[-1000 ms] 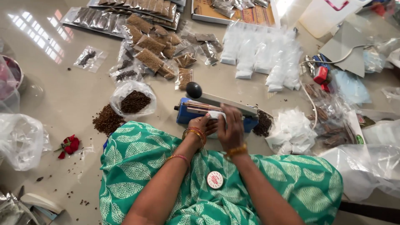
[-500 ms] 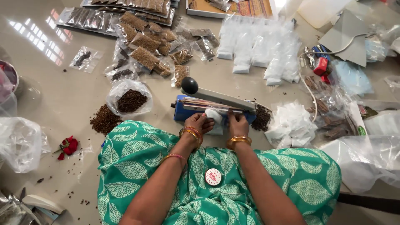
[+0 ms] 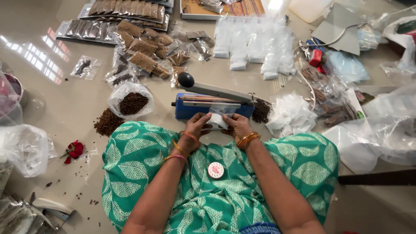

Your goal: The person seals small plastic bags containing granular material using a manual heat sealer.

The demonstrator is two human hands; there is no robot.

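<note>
I sit on the floor in green leaf-patterned cloth. Both hands hold a small clear plastic pouch point(image 3: 218, 118) in front of a blue heat sealer point(image 3: 190, 110), whose grey arm with a black knob point(image 3: 186, 79) is raised. My left hand point(image 3: 197, 125) grips the pouch's left side. My right hand point(image 3: 236, 125) grips its right side. The pouch's top edge lies on the sealer bar.
An open bag of brown spice point(image 3: 131, 102) and a loose pile point(image 3: 107, 122) sit left of the sealer. Several filled packets point(image 3: 143, 60) and empty pouches point(image 3: 253, 43) lie beyond. A red rose point(image 3: 74, 150), clear bags point(image 3: 24, 149) and crumpled plastic point(image 3: 290, 115) surround me.
My hands drew slightly back toward me with the pouch between them; the right hand came off the sealer bar. The camera tilted a little.
</note>
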